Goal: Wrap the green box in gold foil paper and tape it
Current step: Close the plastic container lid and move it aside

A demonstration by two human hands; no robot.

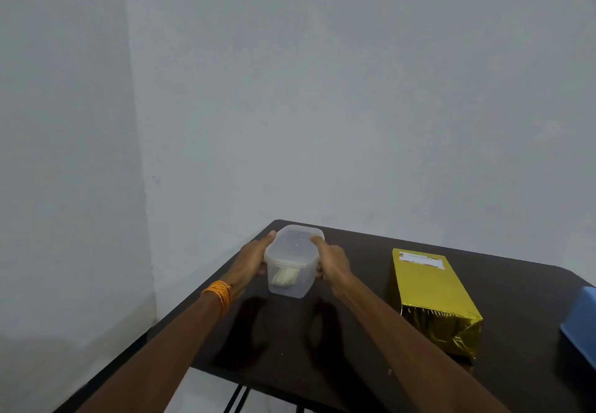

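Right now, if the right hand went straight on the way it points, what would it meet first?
Probably the wall: the right hand, gripping the plastic container, points past the table edge. Depth unclear.

The white label (421, 261) on the gold-wrapped box (435, 299) is too blurred to read.

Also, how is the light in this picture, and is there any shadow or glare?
Head view: dim, flat light; the left hand and right hand holding the translucent plastic lidded container cast two dark shadows on the dark brown table. Head view: the gold foil-wrapped box glints faintly at its crinkled near end.
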